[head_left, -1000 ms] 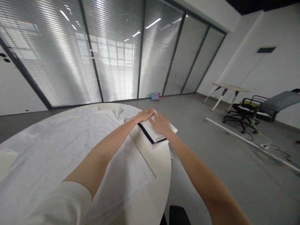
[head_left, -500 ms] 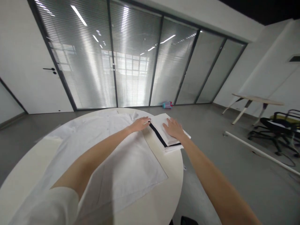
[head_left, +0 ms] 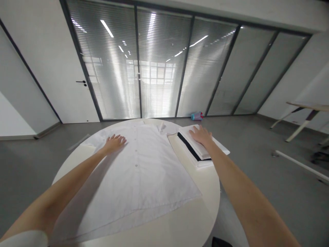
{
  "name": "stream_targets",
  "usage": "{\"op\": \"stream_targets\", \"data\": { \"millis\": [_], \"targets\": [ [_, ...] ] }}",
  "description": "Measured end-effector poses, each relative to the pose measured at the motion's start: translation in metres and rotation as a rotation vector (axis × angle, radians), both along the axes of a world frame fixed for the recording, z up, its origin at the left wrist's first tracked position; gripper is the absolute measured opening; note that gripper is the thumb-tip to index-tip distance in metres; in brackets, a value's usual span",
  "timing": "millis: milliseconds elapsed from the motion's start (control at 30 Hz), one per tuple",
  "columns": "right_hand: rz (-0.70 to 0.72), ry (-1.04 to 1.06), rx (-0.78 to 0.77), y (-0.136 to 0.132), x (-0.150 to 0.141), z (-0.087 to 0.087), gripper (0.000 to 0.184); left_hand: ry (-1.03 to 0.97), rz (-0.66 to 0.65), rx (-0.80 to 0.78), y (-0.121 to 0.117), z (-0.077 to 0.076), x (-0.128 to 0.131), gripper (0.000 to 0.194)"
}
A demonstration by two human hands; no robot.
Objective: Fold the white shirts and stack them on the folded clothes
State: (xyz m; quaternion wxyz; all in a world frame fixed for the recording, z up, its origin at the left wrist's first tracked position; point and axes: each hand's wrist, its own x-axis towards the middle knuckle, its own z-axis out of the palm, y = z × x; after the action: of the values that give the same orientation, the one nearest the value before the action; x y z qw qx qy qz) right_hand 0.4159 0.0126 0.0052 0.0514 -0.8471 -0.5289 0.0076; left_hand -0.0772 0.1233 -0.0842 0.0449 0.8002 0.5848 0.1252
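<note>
A white button-up shirt lies spread out, front up, with its hem toward me. My left hand is over the shirt's upper left part, fingers extended; whether it touches the cloth I cannot tell. At the right edge of the table sits a stack of folded white clothes with a black layer among them. My right hand rests flat on top of this stack, fingers spread.
Everything lies on a round white table. Beyond it on the floor, by the glass partition, is a blue and pink basket-like object. Another table stands far right, near a white bar low over the floor.
My left hand has moved left from beside the stack to over the shirt. My right hand stays on the stack. The view has turned left.
</note>
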Motion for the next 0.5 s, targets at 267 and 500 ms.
{"op": "stream_targets", "data": {
  "millis": [267,500],
  "targets": [
    [0.213,-0.173,0.137,0.021,-0.064,0.027,0.062,0.04,0.089,0.104,0.018,-0.014,-0.034,0.052],
    [0.425,0.051,0.088,0.099,-0.137,-0.014,0.054,0.033,0.353,-0.015,0.044,0.0,-0.104,0.05]
  ]
}}
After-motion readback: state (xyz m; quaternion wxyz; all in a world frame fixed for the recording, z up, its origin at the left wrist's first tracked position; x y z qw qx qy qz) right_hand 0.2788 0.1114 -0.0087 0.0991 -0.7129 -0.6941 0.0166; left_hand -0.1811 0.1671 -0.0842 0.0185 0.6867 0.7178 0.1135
